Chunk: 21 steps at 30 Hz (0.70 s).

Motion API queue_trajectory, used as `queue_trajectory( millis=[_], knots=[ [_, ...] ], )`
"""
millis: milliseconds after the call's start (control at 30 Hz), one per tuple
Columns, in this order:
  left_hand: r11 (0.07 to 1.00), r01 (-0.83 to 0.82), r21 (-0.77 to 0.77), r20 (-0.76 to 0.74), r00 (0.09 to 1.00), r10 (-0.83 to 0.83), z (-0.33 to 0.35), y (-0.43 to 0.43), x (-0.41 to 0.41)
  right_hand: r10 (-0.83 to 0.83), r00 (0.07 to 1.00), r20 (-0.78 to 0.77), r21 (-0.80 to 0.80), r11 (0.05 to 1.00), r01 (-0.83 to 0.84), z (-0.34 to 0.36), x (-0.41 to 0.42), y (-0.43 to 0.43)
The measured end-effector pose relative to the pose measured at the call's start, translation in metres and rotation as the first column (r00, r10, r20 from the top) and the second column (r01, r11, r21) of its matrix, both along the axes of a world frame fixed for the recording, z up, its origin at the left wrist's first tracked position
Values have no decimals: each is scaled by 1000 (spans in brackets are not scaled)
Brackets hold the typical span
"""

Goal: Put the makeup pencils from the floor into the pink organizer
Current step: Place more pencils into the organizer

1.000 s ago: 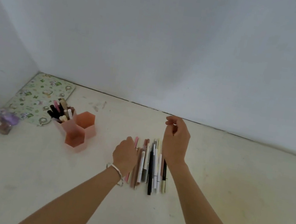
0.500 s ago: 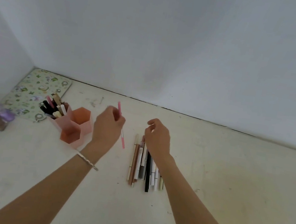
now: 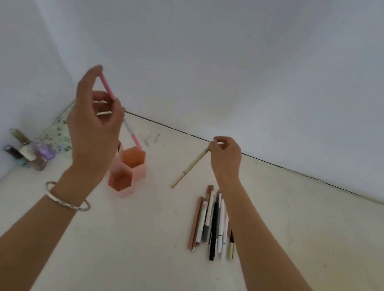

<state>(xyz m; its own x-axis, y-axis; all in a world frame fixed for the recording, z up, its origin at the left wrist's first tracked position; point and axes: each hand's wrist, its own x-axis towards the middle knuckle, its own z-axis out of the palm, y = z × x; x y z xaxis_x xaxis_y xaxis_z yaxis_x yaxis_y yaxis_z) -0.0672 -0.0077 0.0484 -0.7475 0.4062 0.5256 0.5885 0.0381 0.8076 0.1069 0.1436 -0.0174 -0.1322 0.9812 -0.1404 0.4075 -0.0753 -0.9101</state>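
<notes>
My left hand (image 3: 94, 125) is raised above the pink organizer (image 3: 128, 173) and holds a pink makeup pencil (image 3: 132, 135) slanted, its lower tip at the rim of the back right cell. My right hand (image 3: 226, 161) pinches the top of a beige pencil (image 3: 188, 169) that hangs tilted above the floor, to the right of the organizer. Several makeup pencils (image 3: 214, 223) lie side by side on the floor below my right wrist. My left hand hides the organizer's left cell.
Small bottles and jars (image 3: 28, 152) stand in the left corner by a floral pad (image 3: 59, 135). White walls close the back and left side. The floor (image 3: 133, 248) is pale and bare in front of the organizer.
My left hand has carried the pink pencil up and left over the organizer. My right hand has picked a beige pencil from the row and lifted it.
</notes>
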Motion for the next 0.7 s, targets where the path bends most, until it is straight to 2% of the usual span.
queue_trajectory(
  millis=[67,133,267,400,467,533,567,700],
  knots=[
    [996,-66,57,-18,998,67,7,-16,-24,-55,975,-214,32,998,63,32,-13,2],
    [995,-93,44,-35,995,94,4,-28,-37,-62,929,-366,94,990,103,56,-26,-6],
    [995,-67,-76,-60,996,63,-28,-44,-46,-45,859,-510,162,976,147,83,-51,-32],
    [985,11,-175,-18,1000,-14,-60,-53,-43,-18,856,-517,202,969,142,84,-67,-53],
    [971,0,-241,-109,994,-27,-70,-58,-43,9,864,-504,229,965,124,80,-74,-61],
    [950,-66,-304,-260,965,-16,-74,-63,-43,32,876,-482,267,957,112,74,-81,-69],
    [948,-104,-301,-288,958,14,-72,-65,-45,59,883,-465,299,950,94,71,-86,-73],
    [970,-163,-180,-153,979,137,-54,-70,-57,240,924,-297,503,862,-62,53,-103,-94]
  ],
)
